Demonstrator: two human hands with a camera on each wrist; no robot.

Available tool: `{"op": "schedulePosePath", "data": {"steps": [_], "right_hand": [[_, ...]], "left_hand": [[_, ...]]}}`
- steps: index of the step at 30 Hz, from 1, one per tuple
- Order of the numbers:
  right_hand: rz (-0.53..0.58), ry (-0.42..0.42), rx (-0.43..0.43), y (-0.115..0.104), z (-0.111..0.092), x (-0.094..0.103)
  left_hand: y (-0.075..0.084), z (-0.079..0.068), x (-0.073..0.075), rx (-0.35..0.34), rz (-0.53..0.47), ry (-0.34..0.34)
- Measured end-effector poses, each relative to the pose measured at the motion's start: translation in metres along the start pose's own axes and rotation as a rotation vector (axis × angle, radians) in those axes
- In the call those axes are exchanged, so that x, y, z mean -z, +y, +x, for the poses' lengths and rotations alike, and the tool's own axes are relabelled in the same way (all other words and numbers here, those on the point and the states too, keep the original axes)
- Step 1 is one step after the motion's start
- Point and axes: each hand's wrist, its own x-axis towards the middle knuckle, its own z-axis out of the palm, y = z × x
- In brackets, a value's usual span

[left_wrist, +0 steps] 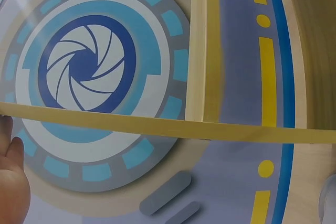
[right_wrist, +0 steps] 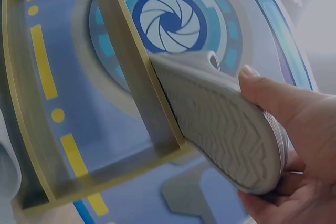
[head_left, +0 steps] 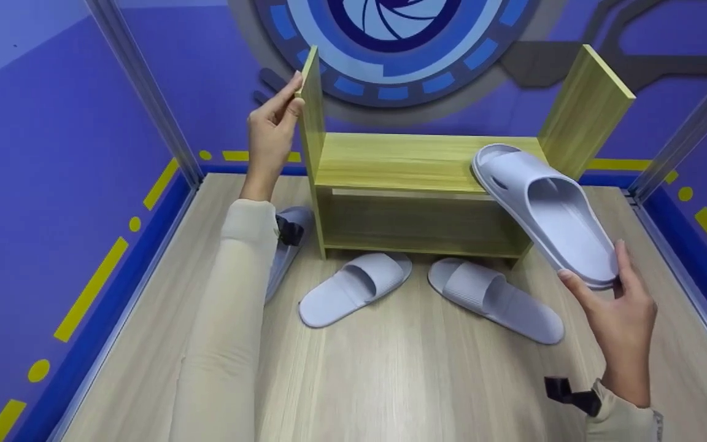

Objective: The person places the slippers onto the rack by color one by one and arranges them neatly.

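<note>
A small wooden shoe rack [head_left: 415, 159] with two shelf levels and tall side panels stands against the back wall. My left hand [head_left: 270, 132] grips the front edge of its left side panel [head_left: 312, 116]. In my right hand [head_left: 623, 319] is a light grey slipper [head_left: 565, 221], held at the heel between thumb and fingers. Its toe is over the right end of the upper shelf. The right wrist view shows the zigzag sole [right_wrist: 220, 124] close to the shelf edge; whether they touch, I cannot tell.
Two grey slides with ribbed straps, a left one [head_left: 353, 288] and a right one [head_left: 494, 301], lie on the wood-patterned floor before the rack. Another grey slipper [head_left: 289, 245] is partly hidden behind my left forearm. Blue printed walls [head_left: 53, 184] enclose the space.
</note>
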Motion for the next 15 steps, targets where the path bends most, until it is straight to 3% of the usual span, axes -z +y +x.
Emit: {"op": "schedulePosePath", "data": {"steps": [9,15], "right_hand": [[0.014,0.009,0.043,-0.01,0.003,-0.014],[0.021,0.003,0.064,-0.015,0.004,-0.018]], "left_hand": [[0.004,0.0,0.001,-0.007,-0.005,0.027],[0.006,0.001,0.001,-0.019,0.046,0.032]]}}
